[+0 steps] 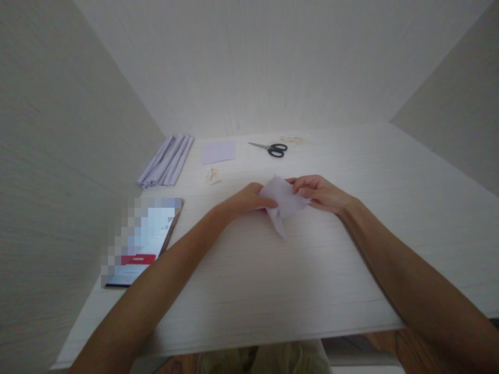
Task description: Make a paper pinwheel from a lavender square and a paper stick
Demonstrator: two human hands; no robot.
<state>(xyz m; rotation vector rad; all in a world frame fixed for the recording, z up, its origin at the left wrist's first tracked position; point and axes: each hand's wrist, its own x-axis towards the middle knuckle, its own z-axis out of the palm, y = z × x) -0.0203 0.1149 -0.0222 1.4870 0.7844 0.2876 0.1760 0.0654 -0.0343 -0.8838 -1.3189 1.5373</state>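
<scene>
On the near left of the white surface (273, 291), a tablet (146, 241) with a lit screen lies partly covered by the left forearm (167, 275). Farther in, over the middle, is a folded white paper (288, 198): the left hand (247, 201) has a narrow grip on its left side, thumb on top, and the right hand (322, 193) pinches its right side. Beyond lie small pale bits (212, 176), paper rolls (167, 162), a flat sheet (218, 151) and black-handled scissors (270, 149).
</scene>
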